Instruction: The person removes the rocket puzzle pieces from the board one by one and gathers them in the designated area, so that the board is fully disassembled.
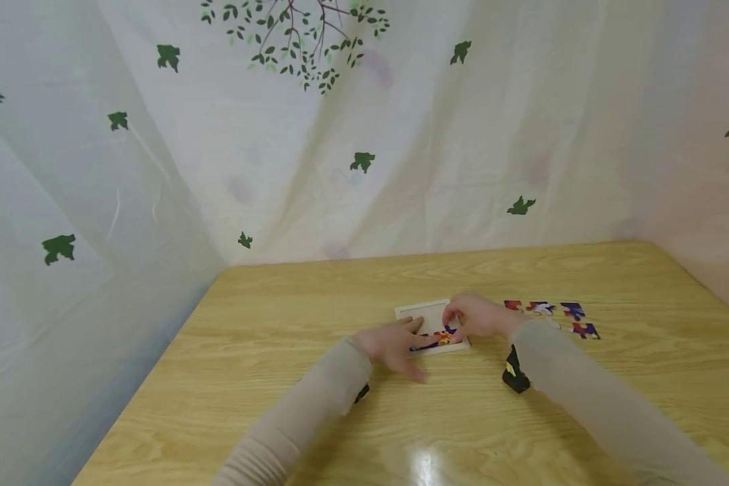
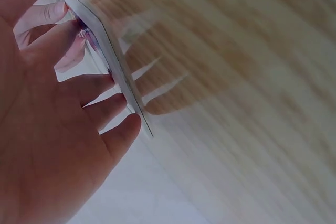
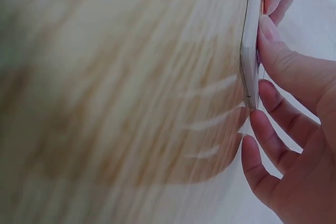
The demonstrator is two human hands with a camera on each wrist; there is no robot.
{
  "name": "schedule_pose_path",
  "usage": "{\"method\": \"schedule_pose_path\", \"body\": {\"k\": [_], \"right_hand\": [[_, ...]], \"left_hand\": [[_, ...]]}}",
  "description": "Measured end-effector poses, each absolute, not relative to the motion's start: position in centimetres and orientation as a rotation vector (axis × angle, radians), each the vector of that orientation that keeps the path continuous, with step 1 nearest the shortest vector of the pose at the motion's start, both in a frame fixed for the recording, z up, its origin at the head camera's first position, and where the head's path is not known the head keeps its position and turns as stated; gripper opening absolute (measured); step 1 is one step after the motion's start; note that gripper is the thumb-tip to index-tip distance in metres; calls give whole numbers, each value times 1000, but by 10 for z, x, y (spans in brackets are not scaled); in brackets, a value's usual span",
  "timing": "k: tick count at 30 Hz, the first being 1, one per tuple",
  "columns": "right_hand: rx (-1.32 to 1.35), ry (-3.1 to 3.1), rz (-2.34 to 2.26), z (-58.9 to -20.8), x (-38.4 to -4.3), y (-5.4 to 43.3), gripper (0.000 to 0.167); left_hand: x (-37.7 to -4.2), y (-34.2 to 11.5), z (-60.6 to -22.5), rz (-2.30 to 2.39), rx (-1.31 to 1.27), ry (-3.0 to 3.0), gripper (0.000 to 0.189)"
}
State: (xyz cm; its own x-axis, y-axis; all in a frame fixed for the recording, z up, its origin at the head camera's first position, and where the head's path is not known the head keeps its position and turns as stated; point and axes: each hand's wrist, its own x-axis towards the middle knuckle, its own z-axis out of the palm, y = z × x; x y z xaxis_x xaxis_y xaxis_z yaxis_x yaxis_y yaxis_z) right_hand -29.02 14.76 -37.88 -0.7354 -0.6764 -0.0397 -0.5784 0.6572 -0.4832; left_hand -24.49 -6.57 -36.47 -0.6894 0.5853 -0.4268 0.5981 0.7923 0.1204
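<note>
A shallow white puzzle frame (image 1: 418,307) lies on the table, with several joined colourful puzzle pieces (image 1: 442,338) along its near side. My left hand (image 1: 395,344) spreads over the frame's left part, fingers straight and touching the frame and the pieces; its thumb points off over the table. At the right end my right hand (image 1: 478,316) bends its index finger and thumb around a dark puzzle piece (image 1: 449,329), mostly covered by the fingers. In the right wrist view the thumb (image 3: 273,32) presses at the frame edge (image 3: 251,61), other fingers curling beside its corner.
Loose puzzle pieces (image 1: 574,310) lie on the wooden table (image 1: 316,297) right of the frame, some partly behind my right forearm. A pale curtain (image 1: 401,202) with leaf prints hangs behind the table and at both sides.
</note>
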Motion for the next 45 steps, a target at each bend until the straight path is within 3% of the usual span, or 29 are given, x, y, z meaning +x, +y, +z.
{"method": "schedule_pose_path", "body": {"k": [30, 45], "right_hand": [[-1011, 2710, -645, -380, -279, 143, 17], [-838, 2771, -678, -376, -267, 138, 20]], "left_hand": [[-245, -68, -369, -2, 912, 2530, 78], [-247, -68, -371, -19, 941, 2542, 78]]}}
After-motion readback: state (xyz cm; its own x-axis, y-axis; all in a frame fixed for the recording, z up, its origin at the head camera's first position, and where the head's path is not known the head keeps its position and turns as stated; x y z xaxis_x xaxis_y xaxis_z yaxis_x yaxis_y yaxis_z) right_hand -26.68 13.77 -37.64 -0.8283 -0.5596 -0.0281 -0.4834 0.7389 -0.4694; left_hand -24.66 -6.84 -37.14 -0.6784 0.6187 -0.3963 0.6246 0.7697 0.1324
